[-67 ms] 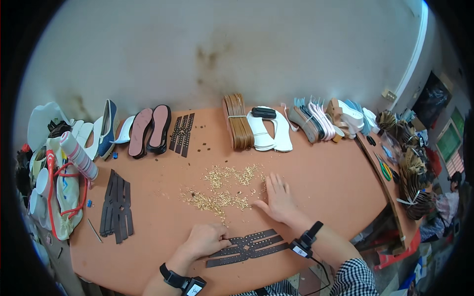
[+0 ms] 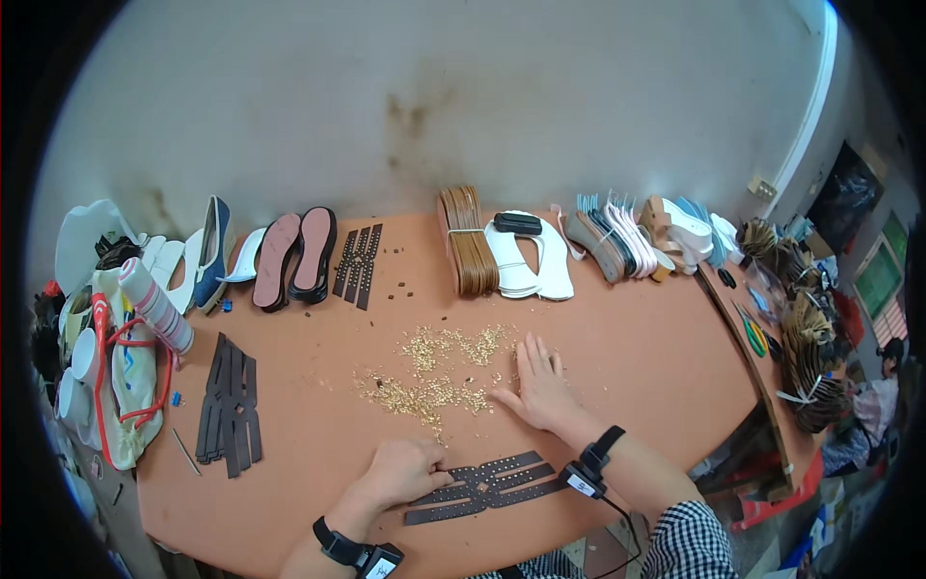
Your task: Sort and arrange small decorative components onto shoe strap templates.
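Note:
A dark brown strap piece (image 2: 485, 487) with rows of small holes and gold dots lies flat near the table's front edge. My left hand (image 2: 409, 470) rests at its left end, fingers curled in and thumb against the strap; what they pinch, if anything, is hidden. Loose gold studs (image 2: 424, 394) are spread over the middle of the table. Beside their right edge my right hand (image 2: 542, 388) lies palm down, fingers stretched out and thumb apart, touching the tabletop.
More dark straps (image 2: 230, 405) lie stacked at the left, near a thin metal rod (image 2: 186, 452). Pink-topped soles (image 2: 314, 253), a perforated strap (image 2: 359, 266), a brown strip bundle (image 2: 467, 241) and white insoles (image 2: 554, 265) line the wall. Green-handled scissors (image 2: 753, 333) lie right.
My right hand's fingers have slid slightly away from me over the table. My left hand and the strap keep nearly the same place.

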Demonstrator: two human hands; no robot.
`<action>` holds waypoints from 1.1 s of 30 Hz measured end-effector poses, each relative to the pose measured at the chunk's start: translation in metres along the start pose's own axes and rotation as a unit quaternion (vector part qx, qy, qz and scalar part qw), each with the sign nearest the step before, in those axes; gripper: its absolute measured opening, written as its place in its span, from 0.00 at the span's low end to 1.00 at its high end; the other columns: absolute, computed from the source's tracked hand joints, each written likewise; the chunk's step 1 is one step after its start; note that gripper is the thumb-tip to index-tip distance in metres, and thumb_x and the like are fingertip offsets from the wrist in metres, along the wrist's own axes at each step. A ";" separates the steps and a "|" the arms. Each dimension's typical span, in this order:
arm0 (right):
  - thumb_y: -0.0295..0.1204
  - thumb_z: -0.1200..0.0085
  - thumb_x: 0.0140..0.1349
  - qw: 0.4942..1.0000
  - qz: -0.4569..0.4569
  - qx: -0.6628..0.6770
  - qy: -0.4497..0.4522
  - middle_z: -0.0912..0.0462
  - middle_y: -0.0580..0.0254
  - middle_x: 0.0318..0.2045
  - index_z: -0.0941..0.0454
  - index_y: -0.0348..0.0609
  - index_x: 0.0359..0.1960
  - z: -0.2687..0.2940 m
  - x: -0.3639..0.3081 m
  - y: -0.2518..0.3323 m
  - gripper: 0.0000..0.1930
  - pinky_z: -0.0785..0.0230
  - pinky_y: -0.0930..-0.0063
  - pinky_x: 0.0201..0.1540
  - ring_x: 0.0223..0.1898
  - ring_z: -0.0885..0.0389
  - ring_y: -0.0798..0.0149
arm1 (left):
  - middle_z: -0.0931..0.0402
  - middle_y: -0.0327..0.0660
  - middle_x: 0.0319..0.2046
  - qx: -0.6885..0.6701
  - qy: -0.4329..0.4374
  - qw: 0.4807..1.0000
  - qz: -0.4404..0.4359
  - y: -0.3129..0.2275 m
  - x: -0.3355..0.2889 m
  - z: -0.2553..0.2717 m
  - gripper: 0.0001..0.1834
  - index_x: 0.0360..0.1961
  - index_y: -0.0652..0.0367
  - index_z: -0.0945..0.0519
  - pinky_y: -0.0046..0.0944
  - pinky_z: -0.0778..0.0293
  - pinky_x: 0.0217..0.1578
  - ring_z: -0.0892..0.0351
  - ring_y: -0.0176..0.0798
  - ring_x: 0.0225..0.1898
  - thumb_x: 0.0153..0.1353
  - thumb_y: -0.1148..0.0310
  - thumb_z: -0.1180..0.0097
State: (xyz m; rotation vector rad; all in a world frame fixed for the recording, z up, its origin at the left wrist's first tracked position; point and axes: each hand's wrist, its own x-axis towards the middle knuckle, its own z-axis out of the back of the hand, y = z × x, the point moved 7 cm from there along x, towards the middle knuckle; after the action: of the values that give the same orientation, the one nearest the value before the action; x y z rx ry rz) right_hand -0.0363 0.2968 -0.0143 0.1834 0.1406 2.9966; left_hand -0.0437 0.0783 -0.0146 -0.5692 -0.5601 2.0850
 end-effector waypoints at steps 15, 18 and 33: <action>0.66 0.62 0.58 1.000 0.016 0.000 0.016 0.50 0.38 0.68 0.48 0.27 0.65 -0.011 0.046 -0.015 0.50 0.62 0.49 0.69 0.71 0.56 0.45 | 0.23 0.35 0.24 -0.008 -0.061 0.997 -0.036 0.000 -0.002 0.006 0.12 0.25 0.52 0.20 0.40 0.30 0.27 0.22 0.40 0.29 0.47 0.57 0.35; 0.66 0.62 0.58 1.000 0.007 0.000 0.024 0.51 0.38 0.68 0.48 0.27 0.65 -0.011 0.038 -0.023 0.51 0.62 0.48 0.69 0.71 0.57 0.45 | 0.23 0.36 0.24 -0.016 -0.062 0.997 -0.030 -0.003 -0.002 0.008 0.11 0.25 0.52 0.20 0.40 0.29 0.27 0.22 0.41 0.29 0.46 0.58 0.34; 0.65 0.62 0.60 0.998 0.020 -0.030 0.052 0.53 0.35 0.68 0.52 0.24 0.65 -0.005 -0.028 -0.017 0.51 0.65 0.48 0.70 0.71 0.60 0.43 | 0.22 0.40 0.30 -0.007 -0.034 0.999 -0.018 -0.005 -0.003 0.006 0.11 0.29 0.53 0.21 0.45 0.27 0.35 0.22 0.46 0.37 0.50 0.58 0.40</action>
State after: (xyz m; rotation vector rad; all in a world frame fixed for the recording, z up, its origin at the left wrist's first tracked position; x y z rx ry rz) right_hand -0.0075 0.3092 -0.0237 0.0233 0.0590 3.0463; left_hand -0.0423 0.0775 -0.0067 -0.4945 -0.6210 2.0736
